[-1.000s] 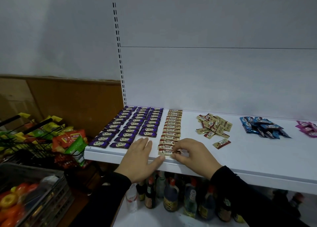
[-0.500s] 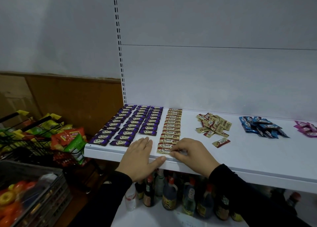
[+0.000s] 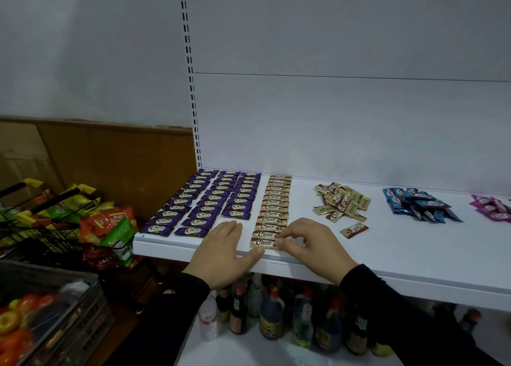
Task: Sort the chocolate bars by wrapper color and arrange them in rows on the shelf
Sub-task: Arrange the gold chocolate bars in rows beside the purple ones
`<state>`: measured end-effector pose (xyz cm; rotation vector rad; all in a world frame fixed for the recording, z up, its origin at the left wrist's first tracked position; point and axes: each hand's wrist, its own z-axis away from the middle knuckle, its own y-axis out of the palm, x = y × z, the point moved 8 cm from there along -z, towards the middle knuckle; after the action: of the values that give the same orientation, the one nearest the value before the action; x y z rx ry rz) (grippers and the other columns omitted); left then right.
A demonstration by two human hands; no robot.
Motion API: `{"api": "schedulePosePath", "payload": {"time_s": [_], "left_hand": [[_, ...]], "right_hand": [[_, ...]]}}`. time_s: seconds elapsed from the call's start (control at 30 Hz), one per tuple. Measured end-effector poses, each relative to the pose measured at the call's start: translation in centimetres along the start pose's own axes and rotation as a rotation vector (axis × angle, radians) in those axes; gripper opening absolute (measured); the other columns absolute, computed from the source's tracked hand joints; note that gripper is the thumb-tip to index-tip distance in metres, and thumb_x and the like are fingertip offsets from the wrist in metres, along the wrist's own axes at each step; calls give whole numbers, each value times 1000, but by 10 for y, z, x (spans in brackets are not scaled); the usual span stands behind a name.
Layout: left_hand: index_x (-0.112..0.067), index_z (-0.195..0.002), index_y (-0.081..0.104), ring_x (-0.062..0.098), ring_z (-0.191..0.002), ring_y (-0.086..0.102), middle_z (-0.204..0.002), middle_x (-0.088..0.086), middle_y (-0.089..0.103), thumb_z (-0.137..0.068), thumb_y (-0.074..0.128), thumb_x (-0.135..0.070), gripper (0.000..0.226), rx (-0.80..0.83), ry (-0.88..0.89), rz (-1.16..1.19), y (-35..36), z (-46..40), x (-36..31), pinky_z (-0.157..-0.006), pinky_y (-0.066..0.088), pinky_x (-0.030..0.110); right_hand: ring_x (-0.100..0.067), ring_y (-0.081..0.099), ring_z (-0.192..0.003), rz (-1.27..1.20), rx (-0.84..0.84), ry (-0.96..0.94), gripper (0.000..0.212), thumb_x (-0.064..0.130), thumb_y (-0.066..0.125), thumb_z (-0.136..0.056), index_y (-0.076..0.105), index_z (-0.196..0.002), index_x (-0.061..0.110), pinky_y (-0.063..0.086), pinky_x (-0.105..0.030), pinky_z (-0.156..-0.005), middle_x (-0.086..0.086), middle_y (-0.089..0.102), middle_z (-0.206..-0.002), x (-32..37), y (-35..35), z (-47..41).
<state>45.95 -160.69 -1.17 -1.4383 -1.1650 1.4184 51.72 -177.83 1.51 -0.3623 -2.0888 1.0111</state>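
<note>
I was seating the front gold bar [image 3: 264, 243] at the near end of the gold row [image 3: 273, 208], right at the shelf [image 3: 414, 255] lip. My right hand [image 3: 312, 244] had its fingers curled, the tips pinching that bar's right end; my left hand [image 3: 221, 252] lay flat with fingers straight, thumb touching the lip just below the bar's left end, holding nothing. My read: best to use the left thumb as a stop, nudge the bar square to the one behind it at 12 o'clock, and keep it off the edge so it wouldn't slide off. Three purple rows [image 3: 210, 202] sat done at 10 o'clock. Still loose: one stray gold bar [image 3: 354, 230] at 3 o'clock, the gold pile [image 3: 341, 201] at 1 o'clock, the blue pile [image 3: 417, 204] and pink pile [image 3: 493, 208] further out at 2 o'clock. I judged the stray one the next pick.
</note>
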Motion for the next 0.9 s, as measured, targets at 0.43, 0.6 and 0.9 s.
{"api": "schedulePosePath", "payload": {"time_s": [0.43,0.6,0.9], "left_hand": [[-16,-154,33,20,-144,31,-158,4,37,-101,44,-54,66,28,219,15,-12,-76,-113,-114,27,32],[-10,-146,42,28,-129,48,-143,14,50,-100,48,-52,63,115,144,59,8,-145,-155,-101,41,38],[-14,-147,39,36,-133,42,-143,16,47,-84,49,-78,90,230,-98,1,40,-240,-157,-103,39,43]], "right_hand": [[-13,57,-108,143,-134,192,30,35,61,-94,68,-119,21,44,-26,-93,5,65,-118,-97,-97,4],[-17,51,-121,166,-71,317,47,43,57,-95,55,-135,20,39,-28,-98,-3,56,-133,-154,-113,-14],[-17,53,-108,282,171,344,42,57,44,-95,57,-115,22,44,-32,-90,0,57,-114,-207,-89,-51]]}}
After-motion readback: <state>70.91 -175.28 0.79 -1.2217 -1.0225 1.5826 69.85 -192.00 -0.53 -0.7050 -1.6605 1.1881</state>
